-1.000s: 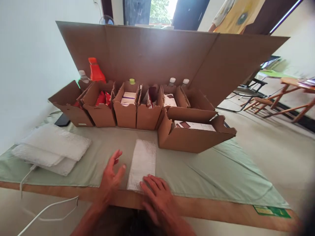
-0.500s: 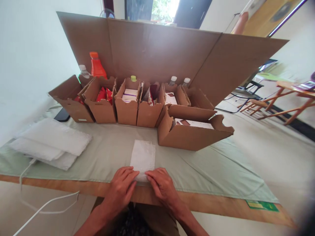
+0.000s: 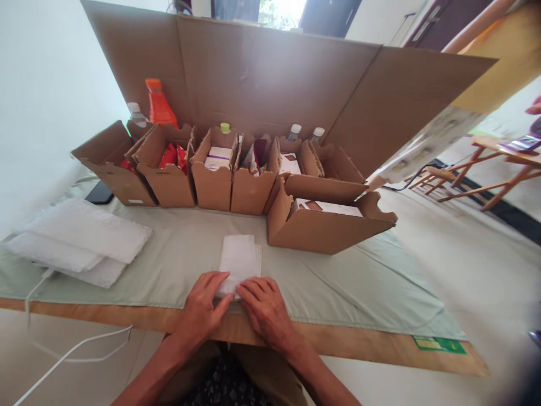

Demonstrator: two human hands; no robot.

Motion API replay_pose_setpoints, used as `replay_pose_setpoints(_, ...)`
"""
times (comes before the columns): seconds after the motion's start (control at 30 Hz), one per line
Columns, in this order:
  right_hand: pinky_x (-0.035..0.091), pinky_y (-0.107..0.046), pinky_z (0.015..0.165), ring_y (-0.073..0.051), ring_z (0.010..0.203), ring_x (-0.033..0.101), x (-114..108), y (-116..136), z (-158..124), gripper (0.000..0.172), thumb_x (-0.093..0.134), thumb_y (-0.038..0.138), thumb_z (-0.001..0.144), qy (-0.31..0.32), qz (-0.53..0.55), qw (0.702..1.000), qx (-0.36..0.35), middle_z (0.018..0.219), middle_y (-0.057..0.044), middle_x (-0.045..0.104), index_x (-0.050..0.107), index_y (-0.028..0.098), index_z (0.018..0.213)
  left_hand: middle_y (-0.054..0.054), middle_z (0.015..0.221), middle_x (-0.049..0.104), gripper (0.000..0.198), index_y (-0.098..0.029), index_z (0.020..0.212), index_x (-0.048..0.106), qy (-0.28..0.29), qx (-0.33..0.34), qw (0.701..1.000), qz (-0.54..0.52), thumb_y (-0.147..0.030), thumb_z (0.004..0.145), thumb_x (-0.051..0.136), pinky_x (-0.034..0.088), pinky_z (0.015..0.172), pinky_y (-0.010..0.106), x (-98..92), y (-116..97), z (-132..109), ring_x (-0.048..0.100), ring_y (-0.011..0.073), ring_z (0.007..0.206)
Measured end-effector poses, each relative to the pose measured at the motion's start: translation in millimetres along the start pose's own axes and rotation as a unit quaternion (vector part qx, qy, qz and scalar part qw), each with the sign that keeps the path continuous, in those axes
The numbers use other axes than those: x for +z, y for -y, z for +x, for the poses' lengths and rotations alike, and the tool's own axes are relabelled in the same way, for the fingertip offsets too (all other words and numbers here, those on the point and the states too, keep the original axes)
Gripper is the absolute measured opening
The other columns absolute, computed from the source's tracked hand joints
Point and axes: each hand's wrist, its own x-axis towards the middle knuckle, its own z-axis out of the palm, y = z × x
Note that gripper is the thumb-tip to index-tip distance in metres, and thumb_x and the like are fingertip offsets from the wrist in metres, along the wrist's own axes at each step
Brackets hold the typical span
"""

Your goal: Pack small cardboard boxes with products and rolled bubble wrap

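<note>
A white padded pouch (image 3: 239, 256) lies flat on the green cloth (image 3: 355, 282) near the table's front edge. My left hand (image 3: 202, 309) and my right hand (image 3: 265, 309) both rest on its near end, fingers bent and pinching the edge from either side. The near end of the pouch is hidden under my fingers. Just beyond it, to the right, stands an open cardboard box (image 3: 325, 220) with a white carton inside.
A row of small open cardboard boxes (image 3: 211, 175) with packets and bottles stands before a tall cardboard screen (image 3: 262, 84). A stack of white padded pouches (image 3: 80, 242) lies at the left, with a white cable (image 3: 71, 352) hanging off the table. Another person's arm shows at the top right.
My hands came together from either side onto the pouch's near end and took hold of its edge. The pouch now looks shorter. The view tilted slightly.
</note>
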Motion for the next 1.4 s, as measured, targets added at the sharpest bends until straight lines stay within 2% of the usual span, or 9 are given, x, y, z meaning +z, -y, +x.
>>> replay_pose_setpoints(0.13,0.047,-0.041,0.087,-0.023,0.089,0.065,-6,-5,-1,0.024,0.053,0.011,0.095,0.038,0.071,0.996,0.037,0.096,-0.008,0.075,0.067,0.019,0.112,0.011,0.137,0.062,0.038,-0.028,0.126,0.065,-0.004,0.105,0.993,0.059,-0.019,0.09,0.061,0.047,0.106,0.047,-10.2,-5,-17,0.056,0.0281,0.127)
replay_pose_setpoints(0.43,0.051,-0.037,0.087,-0.023,0.097,0.069,-14,-19,8,0.023,0.052,0.024,0.098,0.05,0.111,0.977,0.175,0.109,-0.008,0.075,0.07,0.021,0.111,0.007,0.089,0.074,0.024,-0.018,0.108,0.071,0.054,0.106,0.992,0.035,-0.021,0.096,0.05,0.054,0.078,0.039,10.4,9,19,0.064,0.0225,0.083)
replay_pose_setpoints(0.67,0.045,-0.046,0.095,-0.029,0.109,0.06,-11,-12,5,0.029,0.067,0.018,0.088,0.063,-0.026,0.997,0.018,0.12,-0.011,0.069,0.066,0.022,0.116,0.007,0.093,0.068,0.025,-0.019,0.107,0.072,0.057,0.048,0.997,0.024,-0.023,0.092,0.053,0.055,0.079,0.036,14.6,8,35,0.066,0.0213,0.087)
replay_pose_setpoints(0.87,0.049,-0.038,0.089,-0.023,0.098,0.068,-6,-21,7,0.022,0.059,0.022,0.093,0.009,0.159,0.97,0.183,0.107,-0.008,0.076,0.069,0.021,0.113,0.014,0.109,0.065,0.045,-0.011,0.126,0.059,-0.033,-0.113,0.991,-0.065,-0.042,0.094,0.055,0.055,0.081,0.039,-0.6,-3,11,0.066,0.0222,0.089)
replay_pose_setpoints(0.97,0.052,-0.032,0.08,-0.021,0.091,0.069,-7,-13,6,0.024,0.056,0.032,0.094,-0.011,0.319,0.897,0.306,0.103,-0.007,0.076,0.069,0.021,0.111,0.015,0.12,0.067,0.057,-0.014,0.129,0.058,-0.012,-0.284,0.911,-0.298,-0.048,0.084,0.067,0.054,0.09,0.04,-0.5,-20,-2,0.067,0.0263,0.105)
replay_pose_setpoints(1.07,0.052,-0.028,0.069,-0.019,0.08,0.067,-6,7,6,0.029,0.053,0.04,0.094,-0.001,0.461,0.821,0.337,0.094,-0.005,0.074,0.068,0.019,0.107,0.013,0.118,0.07,0.053,-0.015,0.121,0.064,0.042,-0.318,0.81,-0.491,-0.044,0.078,0.076,0.05,0.096,0.037,11.8,-39,-5,0.065,0.0274,0.113)
replay_pose_setpoints(1.2,0.05,-0.031,0.078,-0.02,0.083,0.065,-11,20,4,0.026,0.055,0.04,0.095,-0.012,0.394,0.862,0.32,0.09,-0.004,0.074,0.072,0.021,0.093,0.008,0.103,0.075,0.045,-0.017,0.109,0.069,0.01,-0.346,0.735,-0.583,-0.04,0.073,0.082,0.051,0.085,0.031,25.1,-46,-3,0.068,0.0235,0.098)
replay_pose_setpoints(1.3,0.048,-0.037,0.087,-0.023,0.088,0.064,-27,8,1,0.024,0.062,0.043,0.088,-0.051,0.282,0.904,0.318,0.092,-0.007,0.073,0.072,0.021,0.092,0.006,0.101,0.075,0.046,-0.017,0.113,0.069,0.002,-0.333,0.77,-0.544,-0.038,0.074,0.081,0.05,0.081,0.027,20.1,-45,-3,0.067,0.0199,0.093)
replay_pose_setpoints(1.4,0.05,-0.038,0.089,-0.026,0.103,0.064,-45,-5,5,0.052,0.069,0.051,0.08,-0.013,0.365,0.878,0.31,0.117,-0.011,0.07,0.064,0.02,0.122,0.005,0.102,0.074,0.045,-0.019,0.119,0.068,0.062,-0.294,0.836,-0.459,-0.036,0.078,0.077,0.048,0.08,0.025,9.9,-51,-1,0.064,0.0187,0.092)
